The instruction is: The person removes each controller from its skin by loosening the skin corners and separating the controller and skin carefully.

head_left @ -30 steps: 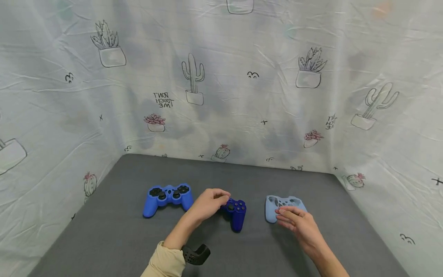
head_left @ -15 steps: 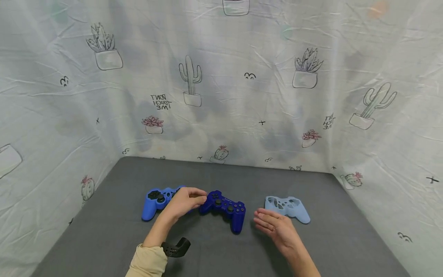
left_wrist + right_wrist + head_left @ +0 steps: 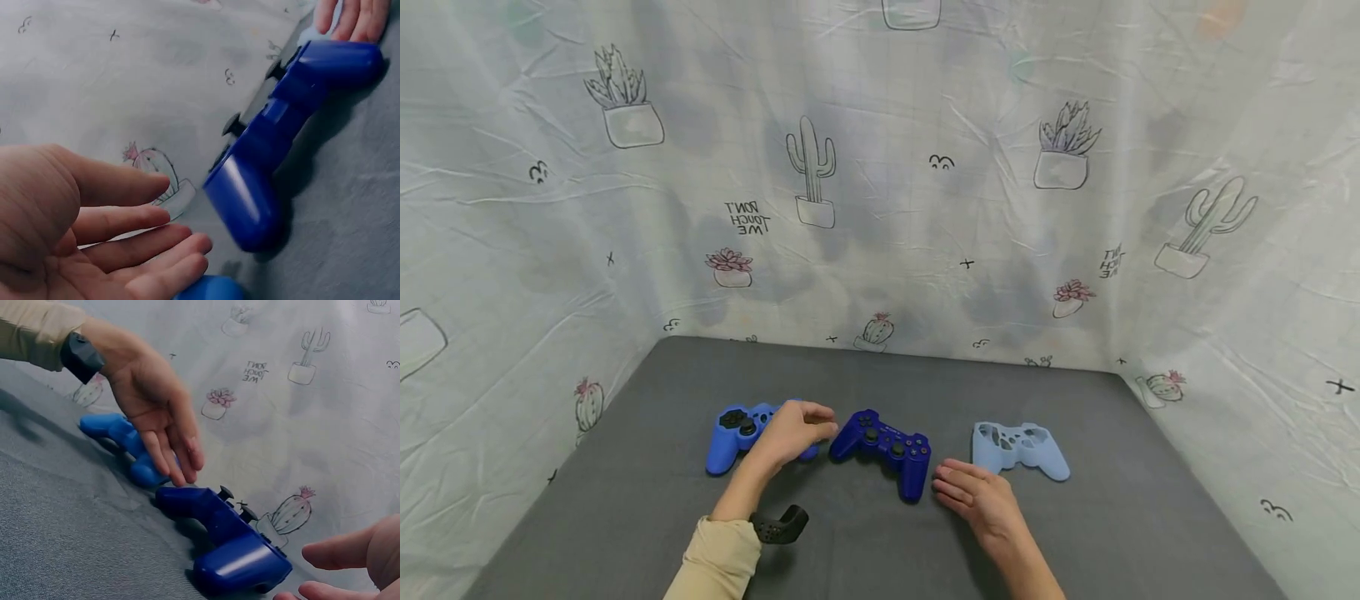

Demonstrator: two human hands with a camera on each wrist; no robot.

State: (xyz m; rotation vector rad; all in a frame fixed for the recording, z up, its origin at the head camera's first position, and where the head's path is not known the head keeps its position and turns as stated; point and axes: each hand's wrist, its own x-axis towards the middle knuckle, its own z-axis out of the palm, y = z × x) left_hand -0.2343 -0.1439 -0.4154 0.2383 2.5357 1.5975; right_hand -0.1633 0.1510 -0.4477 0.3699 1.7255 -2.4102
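A dark blue game controller (image 3: 887, 446) lies face up at the middle of the table, between the two hands. My left hand (image 3: 792, 433) hovers at its left grip with fingers loosely extended and nothing in them; in the left wrist view the fingertips (image 3: 187, 240) stay apart from the controller. Behind that hand, partly hidden by it, lies a lighter blue controller (image 3: 726, 442). My right hand (image 3: 981, 500), fingers straight and holding nothing, is just right of the dark blue controller. A pale blue silicone controller cover (image 3: 1018, 448) with cut-out holes rests beyond the right hand.
The grey table (image 3: 880, 550) is enclosed by a white curtain (image 3: 895, 208) printed with cacti and potted plants along its back and both sides. A black wrist-worn device (image 3: 780, 525) sits on the left wrist, below the beige sleeve.
My left hand has let go of the dark blue controller and moved left, in front of the lighter one. My right hand has drawn left and nearer, away from the pale cover.
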